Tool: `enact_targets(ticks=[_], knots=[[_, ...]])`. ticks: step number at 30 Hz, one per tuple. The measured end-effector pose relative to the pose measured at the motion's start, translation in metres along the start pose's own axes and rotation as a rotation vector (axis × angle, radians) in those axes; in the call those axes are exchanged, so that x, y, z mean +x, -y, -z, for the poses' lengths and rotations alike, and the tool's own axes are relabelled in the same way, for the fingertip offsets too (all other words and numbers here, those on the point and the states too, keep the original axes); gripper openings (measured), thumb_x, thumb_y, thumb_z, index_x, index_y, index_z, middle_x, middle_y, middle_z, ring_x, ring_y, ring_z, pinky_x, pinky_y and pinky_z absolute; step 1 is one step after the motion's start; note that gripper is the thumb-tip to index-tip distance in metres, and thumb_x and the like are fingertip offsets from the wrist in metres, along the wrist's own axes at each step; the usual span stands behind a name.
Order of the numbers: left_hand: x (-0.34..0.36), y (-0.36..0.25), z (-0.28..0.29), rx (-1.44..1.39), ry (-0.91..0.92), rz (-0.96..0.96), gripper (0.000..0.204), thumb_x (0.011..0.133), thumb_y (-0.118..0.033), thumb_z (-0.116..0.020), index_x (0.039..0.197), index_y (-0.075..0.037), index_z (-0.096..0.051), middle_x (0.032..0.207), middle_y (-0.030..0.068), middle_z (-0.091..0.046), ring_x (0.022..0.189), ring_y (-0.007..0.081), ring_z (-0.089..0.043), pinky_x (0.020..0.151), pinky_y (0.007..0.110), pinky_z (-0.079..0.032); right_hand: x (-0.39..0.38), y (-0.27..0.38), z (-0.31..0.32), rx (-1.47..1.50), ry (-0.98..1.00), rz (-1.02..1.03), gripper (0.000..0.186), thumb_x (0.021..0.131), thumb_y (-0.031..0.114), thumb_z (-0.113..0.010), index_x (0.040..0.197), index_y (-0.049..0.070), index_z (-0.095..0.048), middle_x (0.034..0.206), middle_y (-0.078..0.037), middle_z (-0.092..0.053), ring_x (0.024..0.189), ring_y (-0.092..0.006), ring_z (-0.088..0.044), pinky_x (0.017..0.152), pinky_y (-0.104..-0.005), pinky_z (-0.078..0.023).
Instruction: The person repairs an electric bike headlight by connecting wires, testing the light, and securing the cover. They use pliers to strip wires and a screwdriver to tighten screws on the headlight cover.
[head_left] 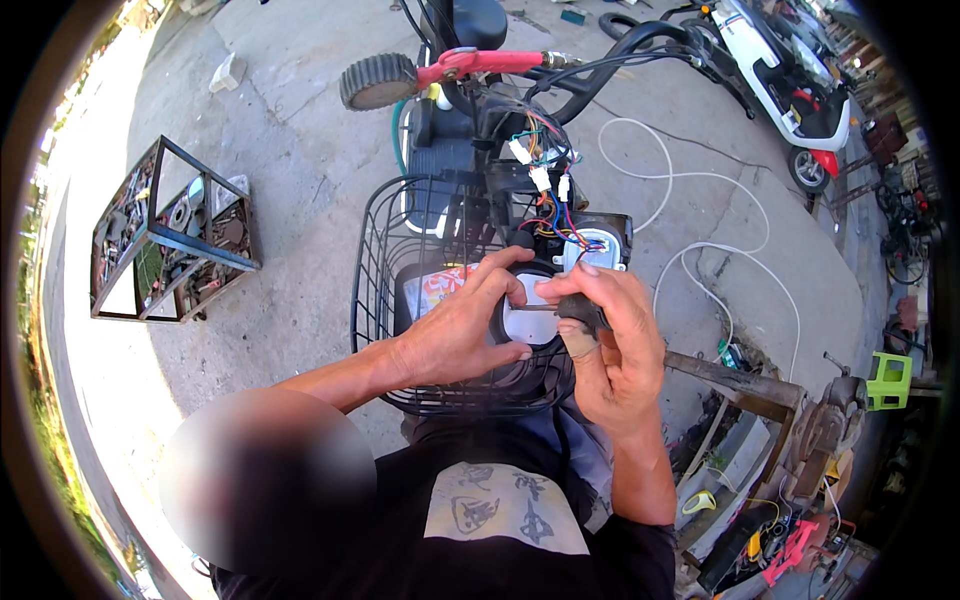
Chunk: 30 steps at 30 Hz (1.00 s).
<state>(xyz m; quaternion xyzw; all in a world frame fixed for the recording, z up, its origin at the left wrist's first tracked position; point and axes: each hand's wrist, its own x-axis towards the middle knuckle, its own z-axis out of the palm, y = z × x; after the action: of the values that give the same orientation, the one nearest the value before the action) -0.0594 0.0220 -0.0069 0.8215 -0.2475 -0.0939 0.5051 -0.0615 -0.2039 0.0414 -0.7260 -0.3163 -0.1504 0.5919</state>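
In front of me is a scooter's handlebar area with a black wire basket (362,290). A round unit with a white face and dark rim (533,326) sits between my hands, over the basket. My left hand (455,320) is curled round its left side, thumb below and fingers above. In my right hand (622,345) a screwdriver with a dark handle (578,309) is gripped, its thin shaft pointing left across the white face. Just beyond lies an open housing with a whitish part (592,250), where coloured wires with white connectors (540,180) run up to the handlebar.
A red tyre inflator with a ribbed black gauge (470,65) rests across the handlebar. On the left stands a metal-framed rack of parts (175,240). A pale hose (690,250) loops over the floor. A bench vise (830,420) and a white scooter (780,80) are at right.
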Motion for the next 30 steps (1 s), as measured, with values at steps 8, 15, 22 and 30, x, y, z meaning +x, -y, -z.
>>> enact_targets(ticks=[8, 15, 22, 30], knots=[[0.002, -0.002, 0.000, 0.017, 0.011, 0.000, 0.063, 0.087, -0.009, -0.096, 0.130, -0.005, -0.049, 0.174, 0.0274, -0.038, 0.158, 0.0457, -0.051, 0.119, 0.052, -0.055, -0.007, 0.003, 0.002, -0.290, -0.030, 0.094, 0.063, 0.097, 0.000, -0.087, 0.156, 0.000, -0.065, 0.132, -0.019, -0.070, 0.114, -0.0335, -0.078, 0.090, -0.0379, -0.066], [0.000, -0.001, 0.000, 0.013, 0.004, -0.006, 0.066, 0.090, -0.012, -0.094, 0.138, -0.002, -0.049, 0.174, 0.0280, -0.038, 0.159, 0.0466, -0.050, 0.121, 0.053, -0.054, 0.008, 0.013, 0.006, -0.219, 0.043, 0.064, 0.072, 0.090, -0.006, -0.090, 0.158, 0.003, -0.067, 0.124, -0.016, -0.074, 0.104, -0.0259, -0.078, 0.084, -0.0349, -0.066], [0.000, 0.001, 0.000, -0.011, 0.011, -0.007, 0.081, 0.088, -0.010, -0.094, 0.153, -0.001, -0.047, 0.174, 0.0286, -0.037, 0.161, 0.0471, -0.047, 0.127, 0.053, -0.049, 0.014, 0.017, -0.003, -0.195, -0.023, 0.090, 0.066, 0.092, -0.016, -0.081, 0.155, 0.003, -0.070, 0.126, -0.019, -0.074, 0.104, -0.0273, -0.078, 0.082, -0.0360, -0.067], [0.001, 0.001, 0.000, -0.033, 0.033, 0.029, 0.084, 0.091, -0.018, -0.097, 0.156, -0.002, -0.046, 0.174, 0.0258, -0.038, 0.161, 0.0464, -0.046, 0.126, 0.054, -0.050, 0.005, 0.024, 0.014, -0.367, 0.129, 0.020, 0.061, 0.095, -0.013, -0.078, 0.153, 0.004, -0.072, 0.143, -0.019, -0.071, 0.115, -0.0308, -0.079, 0.087, -0.0375, -0.067]])
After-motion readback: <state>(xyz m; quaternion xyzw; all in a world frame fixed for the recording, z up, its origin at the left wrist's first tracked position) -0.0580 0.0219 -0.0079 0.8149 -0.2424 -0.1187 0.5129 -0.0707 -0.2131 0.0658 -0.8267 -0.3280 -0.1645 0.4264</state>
